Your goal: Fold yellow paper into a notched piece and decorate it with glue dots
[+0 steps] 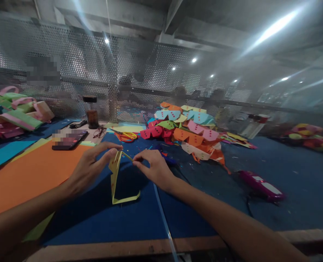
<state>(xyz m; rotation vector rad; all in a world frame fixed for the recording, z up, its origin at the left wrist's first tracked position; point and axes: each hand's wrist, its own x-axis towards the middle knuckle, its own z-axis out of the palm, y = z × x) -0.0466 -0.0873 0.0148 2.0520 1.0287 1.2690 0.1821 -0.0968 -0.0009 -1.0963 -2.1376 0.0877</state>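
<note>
Both of my hands hold one folded yellow paper piece [114, 178] above the dark blue table [286, 189]. My left hand [92, 165] pinches its top left, where small red dots show. My right hand [153, 167] pinches a thin yellow strip at its top right. The piece's lower end bends out toward the table's front. A large orange sheet [27, 174] lies just left of my left hand.
A heap of coloured paper cut-outs with dots [188, 131] lies behind my hands. Orange-handled scissors [127, 137], a phone [68, 139] and a dark jar [92, 112] sit at the back left. A magenta tool [261, 185] lies right. Folded paper piles [14, 112] stand far left.
</note>
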